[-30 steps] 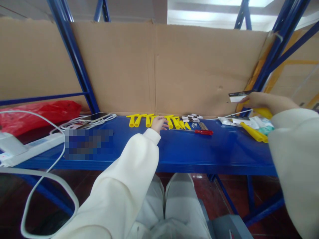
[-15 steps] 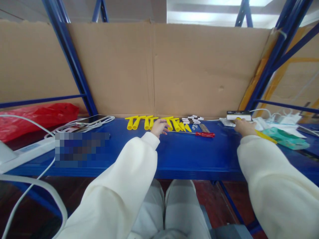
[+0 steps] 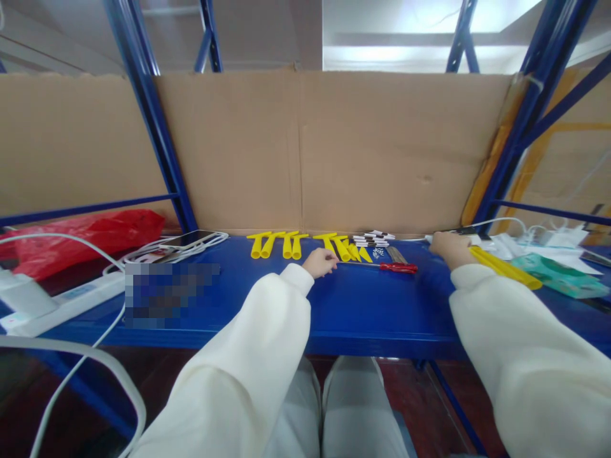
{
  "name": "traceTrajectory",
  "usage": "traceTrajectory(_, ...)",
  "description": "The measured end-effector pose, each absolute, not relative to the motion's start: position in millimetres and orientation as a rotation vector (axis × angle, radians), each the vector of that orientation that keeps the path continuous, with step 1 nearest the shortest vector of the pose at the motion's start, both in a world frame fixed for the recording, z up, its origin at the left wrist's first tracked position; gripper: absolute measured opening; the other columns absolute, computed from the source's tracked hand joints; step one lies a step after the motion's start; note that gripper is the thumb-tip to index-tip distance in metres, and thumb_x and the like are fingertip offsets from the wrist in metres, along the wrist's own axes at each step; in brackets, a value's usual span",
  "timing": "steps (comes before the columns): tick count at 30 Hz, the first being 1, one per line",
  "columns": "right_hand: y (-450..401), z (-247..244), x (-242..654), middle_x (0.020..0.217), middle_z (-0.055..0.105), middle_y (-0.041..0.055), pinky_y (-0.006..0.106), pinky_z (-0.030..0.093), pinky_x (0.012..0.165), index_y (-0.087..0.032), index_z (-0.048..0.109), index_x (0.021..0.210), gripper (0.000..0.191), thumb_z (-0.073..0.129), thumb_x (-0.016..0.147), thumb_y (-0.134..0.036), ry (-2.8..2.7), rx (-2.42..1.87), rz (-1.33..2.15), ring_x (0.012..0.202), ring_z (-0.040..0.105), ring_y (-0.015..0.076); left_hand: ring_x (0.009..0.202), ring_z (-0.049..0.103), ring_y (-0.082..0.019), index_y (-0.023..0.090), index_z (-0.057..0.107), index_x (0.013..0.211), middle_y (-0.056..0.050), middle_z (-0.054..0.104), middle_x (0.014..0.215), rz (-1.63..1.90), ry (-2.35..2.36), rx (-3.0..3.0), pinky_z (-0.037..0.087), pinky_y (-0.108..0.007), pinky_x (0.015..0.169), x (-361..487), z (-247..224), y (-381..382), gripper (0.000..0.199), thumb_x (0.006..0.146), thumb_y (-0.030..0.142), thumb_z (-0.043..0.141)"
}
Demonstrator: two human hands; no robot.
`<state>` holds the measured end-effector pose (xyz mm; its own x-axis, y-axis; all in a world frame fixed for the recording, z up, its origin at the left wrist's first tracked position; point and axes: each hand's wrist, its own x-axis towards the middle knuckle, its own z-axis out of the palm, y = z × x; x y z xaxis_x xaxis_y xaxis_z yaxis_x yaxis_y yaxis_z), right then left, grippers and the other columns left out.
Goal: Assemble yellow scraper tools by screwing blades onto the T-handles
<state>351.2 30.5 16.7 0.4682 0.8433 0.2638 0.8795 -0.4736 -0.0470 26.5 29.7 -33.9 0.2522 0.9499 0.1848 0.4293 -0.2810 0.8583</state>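
Note:
My left hand [image 3: 321, 262] is over the middle of the blue shelf, thumb and fingers curled together. Whatever is between them is too small to make out. The fingertips are by the thin shaft of a red-handled screwdriver [image 3: 400, 268], just in front of a row of yellow T-shaped plastic pieces [image 3: 287, 247]. At the right, my right hand [image 3: 449, 248] is curled with its back to me, so its fingers and anything in them are hidden. Beside its wrist a long yellow plastic piece [image 3: 508, 267] lies slanting, and a black and white box [image 3: 470, 234] shows partly behind it.
Small white-and-black pieces [image 3: 375, 239] and flat yellow wedges [image 3: 365, 254] lie near the cardboard back panel [image 3: 229, 152]. A green packet [image 3: 558, 275] is at right. A phone [image 3: 188, 239], white cables, a red plastic bag [image 3: 90, 238] and a power strip [image 3: 71, 304] are at left.
My left hand has drawn slightly nearer and its fingers have curled in. My right hand has moved left from the box, uncovering more of the long yellow piece. The view has tilted up.

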Motion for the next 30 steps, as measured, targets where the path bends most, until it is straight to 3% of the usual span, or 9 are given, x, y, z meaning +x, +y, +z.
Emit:
traceTrajectory(4,17.8,18.0,301.7,0.112,0.069,0.0269,0.04,0.052,0.086,-0.008,0.07,0.117,0.038,0.051,0.084,-0.018,-1.582,-2.445,-0.265,0.11,0.066,0.0334,0.071,0.066,-0.017,0.02,0.067,0.062,-0.003,0.07,0.069,1.082,1.328,2.005,0.057,-0.029,0.075,24.2,-35.6,31.8,0.016,0.071,0.007,0.065)
traceTrajectory(8,0.8,2.8,272.1,0.107,0.07,0.0271,0.039,0.053,0.087,-0.008,0.074,0.11,0.038,0.045,0.091,-0.024,-1.591,-2.245,-0.391,0.106,0.069,0.0337,0.111,0.062,-0.026,0.022,0.075,0.093,-0.009,0.069,0.115,1.089,1.474,2.209,0.046,-0.04,0.103,24.6,-38.3,30.4,0.02,0.076,0.016,0.066)
traceTrajectory(10,-3.2,-2.3,269.8,0.105,0.071,0.0274,0.041,0.053,0.087,-0.007,0.074,0.109,0.039,0.043,0.092,-0.025,-1.62,-2.206,-0.408,0.105,0.069,0.035,0.13,0.049,-0.031,0.026,0.071,0.114,-0.01,0.056,0.139,0.952,1.569,2.276,0.038,-0.048,0.109,25.7,-40.8,28.3,0.033,0.081,0.025,0.064)
traceTrajectory(13,-4.7,-4.5,275.7,0.106,0.072,0.0247,0.041,0.052,0.087,-0.009,0.074,0.109,0.038,0.044,0.091,-0.023,-1.721,-2.226,-0.346,0.106,0.069,0.0342,0.14,0.037,-0.037,0.032,0.062,0.128,-0.01,0.041,0.154,0.755,1.682,2.284,0.031,-0.059,0.111,26.5,-42.9,25.8,0.04,0.088,0.035,0.057)
traceTrajectory(16,-5.3,-3.8,282.5,0.111,0.072,0.0205,0.039,0.052,0.087,-0.013,0.075,0.108,0.037,0.043,0.091,-0.022,-1.819,-2.239,-0.303,0.108,0.068,0.0316,0.137,0.041,-0.036,0.027,0.063,0.125,-0.013,0.045,0.15,0.766,1.761,2.271,0.032,-0.06,0.109,25.3,-40.8,26.4,0.035,0.093,0.035,0.049)
traceTrajectory(21,-5.9,-3.8,284.6,0.113,0.072,0.0183,0.035,0.051,0.085,-0.014,0.075,0.108,0.038,0.041,0.091,-0.019,-1.834,-2.241,-0.305,0.108,0.068,0.0295,0.119,0.059,-0.032,0.015,0.063,0.11,-0.02,0.061,0.126,0.841,1.878,2.232,0.042,-0.043,0.104,18.5,-34.0,31.6,0.025,0.087,0.019,0.057)
traceTrajectory(24,-4.3,-4.8,284.7,0.112,0.073,0.0169,0.031,0.051,0.082,-0.015,0.075,0.107,0.037,0.043,0.091,-0.02,-1.839,-2.231,-0.301,0.105,0.069,0.0271,0.118,0.062,-0.032,0.012,0.06,0.113,-0.022,0.063,0.121,0.898,1.92,2.147,0.044,-0.039,0.101,15.4,-32.3,33.9,0.031,0.082,0.015,0.063)
traceTrajectory(30,1.5,-8.2,289.6,0.111,0.074,0.0166,0.029,0.049,0.078,-0.015,0.076,0.106,0.037,0.043,0.091,-0.023,-1.862,-2.204,-0.291,0.104,0.069,0.0266,0.117,0.063,-0.029,0.012,0.054,0.126,-0.018,0.067,0.122,0.706,2.149,2.039,0.049,-0.034,0.097,15.9,-31.2,33.6,0.047,0.082,0.028,0.061)
